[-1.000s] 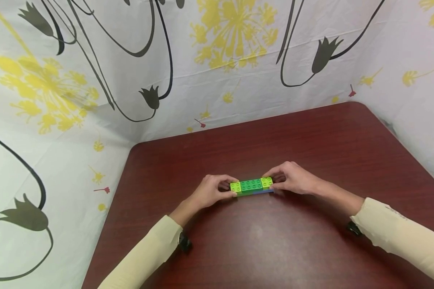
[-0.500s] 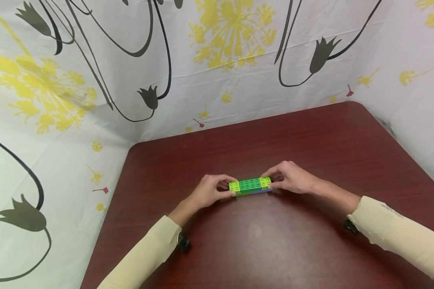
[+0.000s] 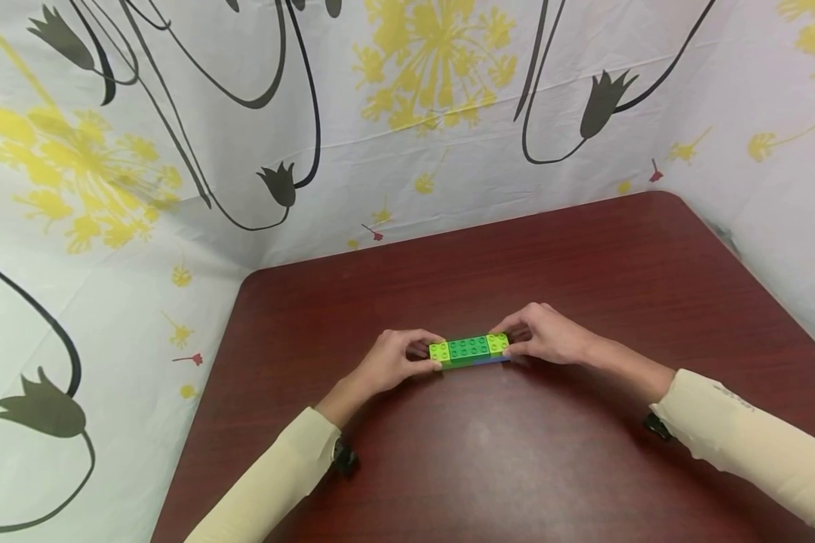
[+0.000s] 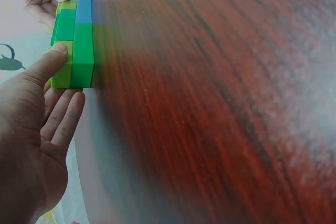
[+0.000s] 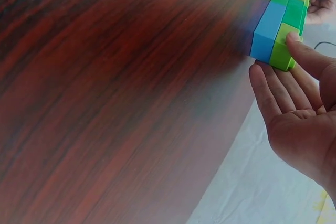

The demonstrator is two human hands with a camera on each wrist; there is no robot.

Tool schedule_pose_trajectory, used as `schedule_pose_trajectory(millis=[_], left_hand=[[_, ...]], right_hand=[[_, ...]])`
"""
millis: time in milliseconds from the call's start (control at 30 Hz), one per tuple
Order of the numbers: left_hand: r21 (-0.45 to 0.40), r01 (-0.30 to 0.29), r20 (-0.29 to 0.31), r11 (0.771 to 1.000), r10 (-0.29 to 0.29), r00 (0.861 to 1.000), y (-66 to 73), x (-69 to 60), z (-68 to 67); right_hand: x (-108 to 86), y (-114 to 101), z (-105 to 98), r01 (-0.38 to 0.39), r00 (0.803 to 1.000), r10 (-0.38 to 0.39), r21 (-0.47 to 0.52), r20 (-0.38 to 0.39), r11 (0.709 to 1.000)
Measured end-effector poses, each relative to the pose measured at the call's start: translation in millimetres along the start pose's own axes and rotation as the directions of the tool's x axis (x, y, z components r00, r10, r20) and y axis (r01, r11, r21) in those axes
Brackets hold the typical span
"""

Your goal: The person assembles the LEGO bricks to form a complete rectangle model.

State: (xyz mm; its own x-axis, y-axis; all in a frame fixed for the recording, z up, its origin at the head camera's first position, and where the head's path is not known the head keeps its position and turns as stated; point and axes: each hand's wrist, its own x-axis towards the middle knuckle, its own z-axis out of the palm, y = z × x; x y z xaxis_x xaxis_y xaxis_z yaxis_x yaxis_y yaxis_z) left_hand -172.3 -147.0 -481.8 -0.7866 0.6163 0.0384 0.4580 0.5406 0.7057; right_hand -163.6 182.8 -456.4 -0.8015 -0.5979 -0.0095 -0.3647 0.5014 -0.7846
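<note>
A two-layer bar of toy building bricks lies on the dark red table, held at both ends. Its upper layer has a dark green brick [image 3: 469,347] between a left lime brick [image 3: 439,351] and a right lime brick [image 3: 498,344]. Underneath, a green brick [image 4: 83,51] on the left meets a blue brick [image 5: 268,27] on the right. My left hand [image 3: 390,362] pinches the left end, its thumb on the near side of the lime brick. At the right end, my right hand [image 3: 550,338] does likewise. The fingers on the far side are partly hidden.
The wood-grain table [image 3: 516,460] reaches back to a flower-printed cloth [image 3: 394,173] hanging behind it and along both sides. Black devices [image 3: 345,456] sit on the wrists, below the cream sleeves [image 3: 272,475].
Both hands keep their pinch on the brick bar, which stays in place on the table. Only the head view has shifted very slightly.
</note>
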Motion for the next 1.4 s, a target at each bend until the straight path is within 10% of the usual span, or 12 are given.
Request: schedule_pose_trajectory(millis=[1400], left_hand=[[0.121, 0.05, -0.028, 0.991, -0.046, 0.999, 13.1, -5.6, 5.4]], right_hand=[[-3.8, 0.0, 7.1, -0.019, 1.0, 0.019, -0.035, -0.014, 0.999]])
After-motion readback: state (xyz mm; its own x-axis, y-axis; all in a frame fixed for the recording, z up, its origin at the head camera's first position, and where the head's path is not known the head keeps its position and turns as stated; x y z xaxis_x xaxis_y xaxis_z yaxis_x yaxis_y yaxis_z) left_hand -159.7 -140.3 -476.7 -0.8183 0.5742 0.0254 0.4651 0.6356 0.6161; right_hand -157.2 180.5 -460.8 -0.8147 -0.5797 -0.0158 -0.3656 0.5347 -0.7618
